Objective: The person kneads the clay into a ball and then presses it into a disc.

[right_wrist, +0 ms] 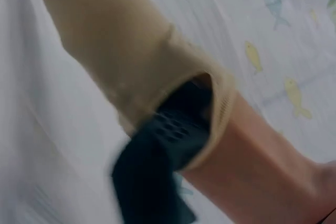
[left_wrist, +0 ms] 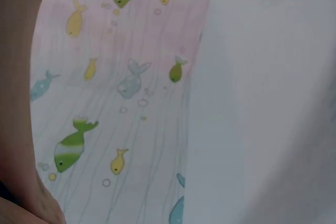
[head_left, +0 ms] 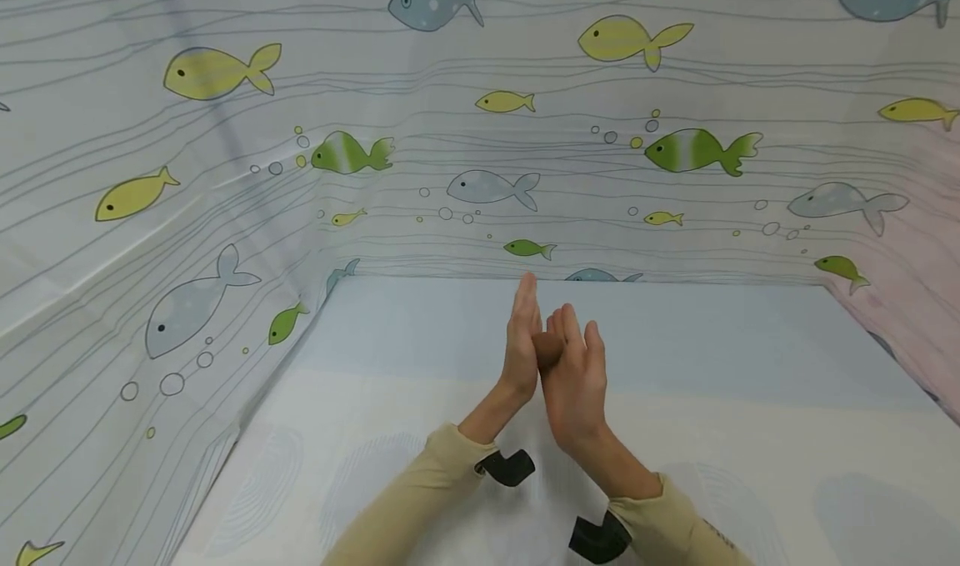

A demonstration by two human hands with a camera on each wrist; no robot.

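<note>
In the head view a brown, rounded lump (head_left: 548,349) sits between my two palms, over the middle of the table. My left hand (head_left: 521,341) stands on edge with straight fingers, its palm against the lump's left side. On the other side my right hand (head_left: 577,378) backs the lump with its palm, fingers extended upward and slightly spread. Part of the lump is hidden behind the hands. In the left wrist view only a blurred bit of skin (left_wrist: 18,77) shows along the left edge. The right wrist view holds a bare wrist (right_wrist: 262,156) below a beige sleeve (right_wrist: 121,40).
A pale table (head_left: 420,333) with faint blue patterns lies under the hands. Fish-printed sheeting (head_left: 360,91) rises behind it and at both sides, pinkish at the right. Black wrist pieces (head_left: 600,538) stick out by both cuffs.
</note>
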